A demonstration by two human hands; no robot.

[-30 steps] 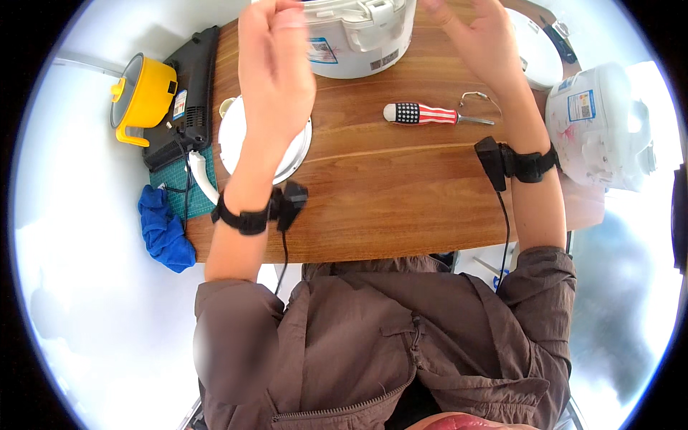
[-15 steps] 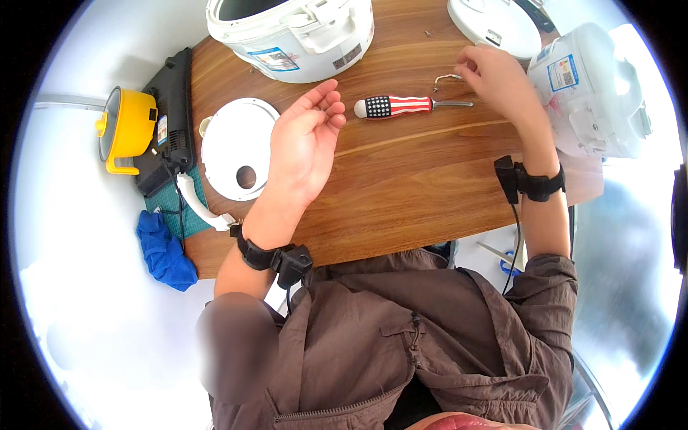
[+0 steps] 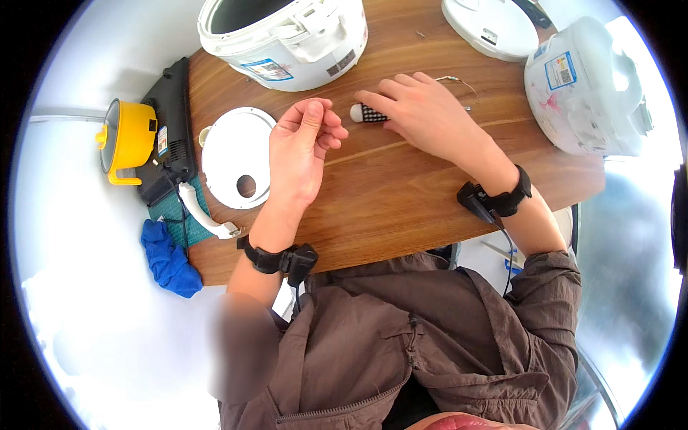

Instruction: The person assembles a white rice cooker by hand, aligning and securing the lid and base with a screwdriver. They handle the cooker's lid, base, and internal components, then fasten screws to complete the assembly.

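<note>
— Where's the screwdriver (image 3: 370, 115)?
— Middle of the desk (image 3: 390, 208), under the right hand (image 3: 432, 118), the nearer one, its length pointing toward the right edge!
— Clamped on it?
— Can't tell! The left hand (image 3: 297, 154) half-curls, grip unclear.
— Count?
— One screwdriver, two cookers (image 3: 285, 56), one disc (image 3: 235, 150), one lid (image 3: 494, 24)!

A head-worn fisheye camera looks down from close above the wooden table (image 3: 401, 197).
</note>
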